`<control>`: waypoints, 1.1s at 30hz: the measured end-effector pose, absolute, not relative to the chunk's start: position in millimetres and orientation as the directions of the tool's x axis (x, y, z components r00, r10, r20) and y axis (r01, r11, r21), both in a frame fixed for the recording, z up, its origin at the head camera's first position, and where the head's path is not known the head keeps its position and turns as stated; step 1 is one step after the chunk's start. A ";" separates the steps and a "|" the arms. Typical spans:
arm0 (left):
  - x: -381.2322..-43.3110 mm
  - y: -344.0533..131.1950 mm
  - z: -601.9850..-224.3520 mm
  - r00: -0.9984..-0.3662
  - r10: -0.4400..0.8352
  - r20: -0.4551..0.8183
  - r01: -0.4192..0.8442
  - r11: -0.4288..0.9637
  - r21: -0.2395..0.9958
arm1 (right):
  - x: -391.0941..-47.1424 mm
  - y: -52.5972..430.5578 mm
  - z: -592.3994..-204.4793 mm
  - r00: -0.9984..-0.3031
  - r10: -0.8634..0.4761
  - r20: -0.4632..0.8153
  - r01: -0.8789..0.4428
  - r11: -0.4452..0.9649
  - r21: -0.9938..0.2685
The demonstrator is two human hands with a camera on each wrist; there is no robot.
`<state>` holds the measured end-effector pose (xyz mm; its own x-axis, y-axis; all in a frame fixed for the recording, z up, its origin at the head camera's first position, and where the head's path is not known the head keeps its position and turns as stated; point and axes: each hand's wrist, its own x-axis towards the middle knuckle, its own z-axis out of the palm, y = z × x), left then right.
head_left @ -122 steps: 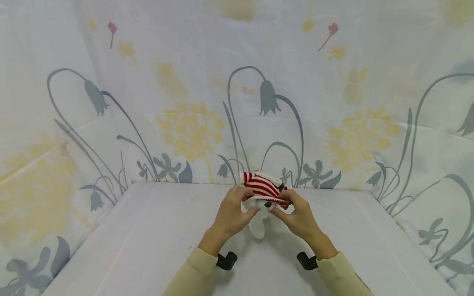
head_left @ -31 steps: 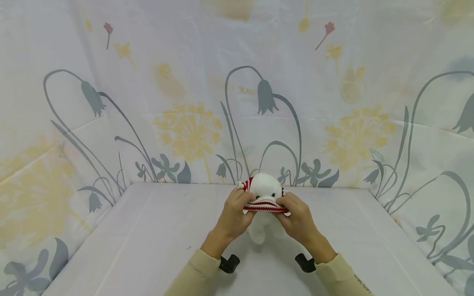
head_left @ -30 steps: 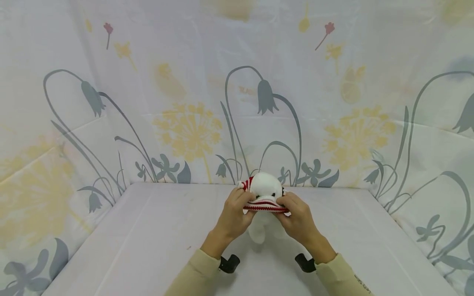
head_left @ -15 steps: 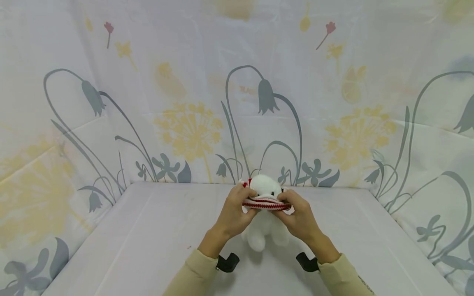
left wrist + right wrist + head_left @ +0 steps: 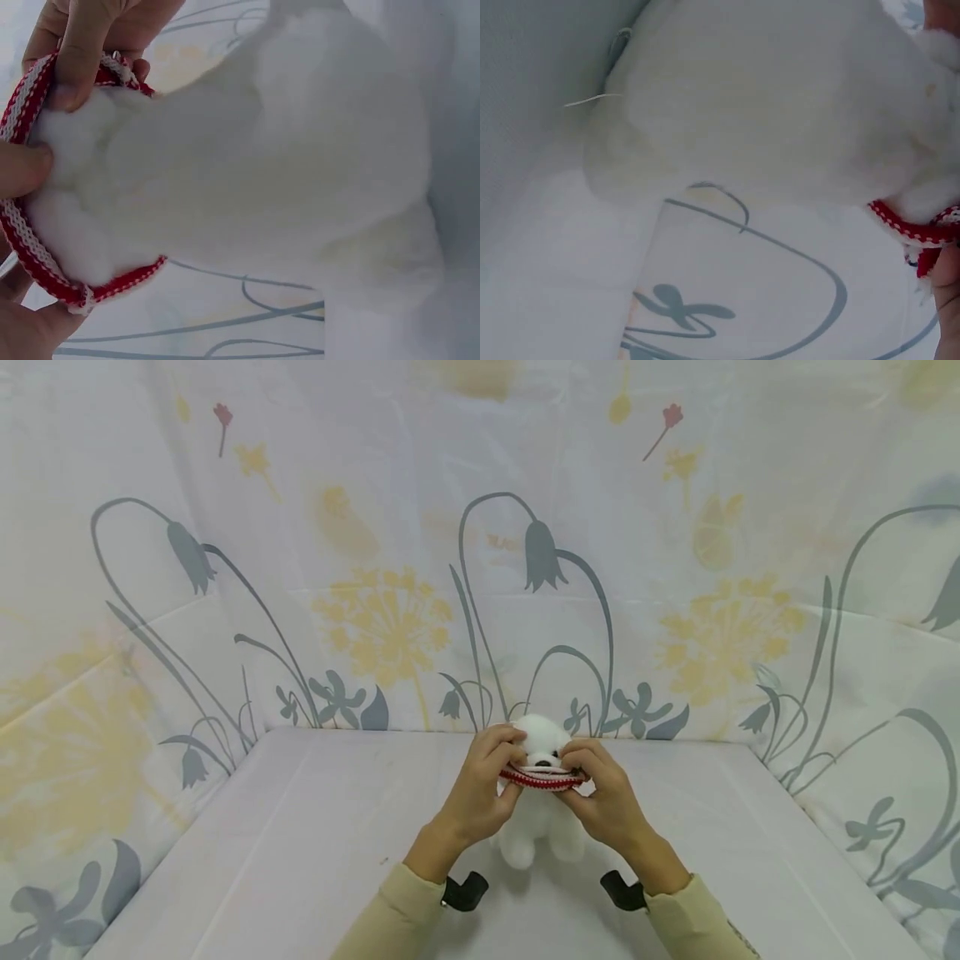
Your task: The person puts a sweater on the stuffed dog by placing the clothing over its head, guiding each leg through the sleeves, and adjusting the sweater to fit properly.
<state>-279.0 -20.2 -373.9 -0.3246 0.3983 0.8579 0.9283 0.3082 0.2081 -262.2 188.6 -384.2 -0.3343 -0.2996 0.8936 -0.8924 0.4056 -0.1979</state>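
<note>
A white plush toy with dark eyes and a black nose sits upright at the middle of the table. Its bare head pokes through the opening of a small red-and-white knit sweater, whose edge runs just under the nose. My left hand pinches one side of that edge, fingers above and thumb below. On the opposite side my right hand grips it likewise. From the left wrist, the knitted band loops round the head end of the plush body; the right wrist view catches a red edge beside a thumb.
The white table meets a flower-printed curtain close behind the toy, and the curtain also closes both sides. Black angled mounts jut inward from each wrist, low over the table.
The striped sweater, which covered the toy's head about four seconds ago, is now down below the nose, baring crown and eyes. In the last half second the nose has come into sight.
</note>
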 end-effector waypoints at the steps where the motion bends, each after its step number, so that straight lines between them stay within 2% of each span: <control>1: -278.5 -20.4 -374.1 -0.332 0.408 0.850 0.926 0.310 0.214 | -262.5 188.6 -384.5 -0.333 -0.298 0.895 -0.893 0.404 -0.197; 7: -281.7 -20.5 -380.9 -0.408 0.452 0.793 0.894 0.372 0.248 | -266.8 189.5 -389.9 -0.329 -0.298 0.896 -0.891 0.411 -0.191; 14: -288.4 -18.5 -389.3 -0.385 0.411 0.826 0.890 0.402 0.215 | -270.3 190.4 -397.5 -0.305 -0.315 0.899 -0.865 0.485 -0.124; 17: -287.4 -18.2 -389.5 -0.393 0.388 0.834 0.892 0.382 0.242 | -271.2 189.8 -398.3 -0.294 -0.303 0.907 -0.865 0.489 -0.117; 26: -280.9 -20.9 -385.7 -0.554 0.418 0.720 0.833 0.288 0.473 | -269.3 183.1 -393.9 -0.280 -0.289 0.916 -0.879 0.460 -0.124; 29: -280.1 -22.2 -383.9 -0.562 0.420 0.713 0.826 0.241 0.509 | -261.8 179.5 -385.0 -0.300 -0.303 0.905 -0.886 0.441 -0.145; 33: -280.5 -24.3 -383.1 -0.561 0.408 0.720 0.824 0.190 0.534 | -248.1 177.3 -372.8 -0.370 -0.322 0.871 -0.889 0.395 -0.232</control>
